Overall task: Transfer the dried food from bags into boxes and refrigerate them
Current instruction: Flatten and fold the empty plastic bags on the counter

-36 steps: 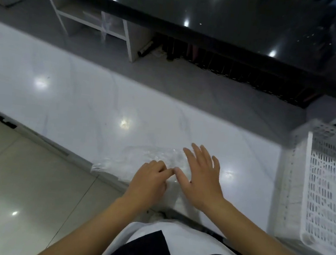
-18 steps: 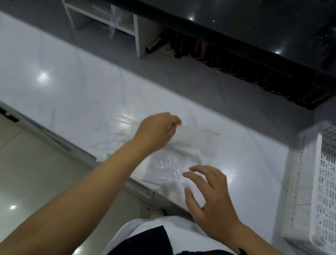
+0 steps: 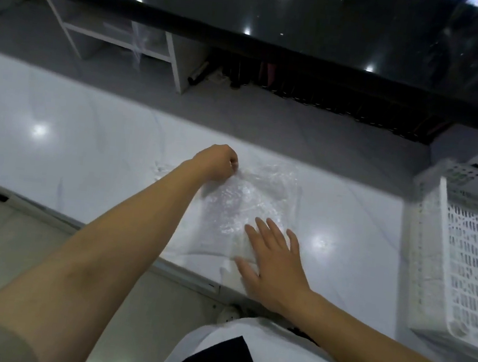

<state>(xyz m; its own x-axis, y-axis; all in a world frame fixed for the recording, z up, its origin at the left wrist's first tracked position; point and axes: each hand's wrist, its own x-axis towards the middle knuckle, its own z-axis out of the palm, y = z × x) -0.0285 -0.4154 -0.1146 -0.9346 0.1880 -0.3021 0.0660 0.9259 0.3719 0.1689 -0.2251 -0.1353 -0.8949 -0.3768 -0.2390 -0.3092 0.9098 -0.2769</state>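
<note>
Nearest, at abt 5 o'clock, the right hand (image 3: 274, 262) lies flat w/ fingers spread wide, pressing the near edge of a clear plastic bag (image 3: 250, 212) onto the white surface (image 3: 86, 148). The bag sits mid-frame, close to the surface's front edge, crinkled and see-through — can't tell if any food is left in it. Further out, at abt 11 o'clock from the bag, the left hand (image 3: 219, 163) is curled and pinches the bag's far-left corner. A white slotted basket (image 3: 460, 265) stands off at 3 o'clock, apart from the bag. Beyond, a white shelf frame (image 3: 169, 51) under a dark counter top.

Risk, as I judge it: the bag's near edge is right at the lip of the surface, so a pull by the left hand w/ too little press from the right could slide it off onto the floor; thin film may also tear at the pinched corner.

Vs half a sec ago: the right hand was lifted w/ fingers bent over the bag — now it's down flat on it. The left hand has carried its corner further away, so the bag lies stretched out flatter.
</note>
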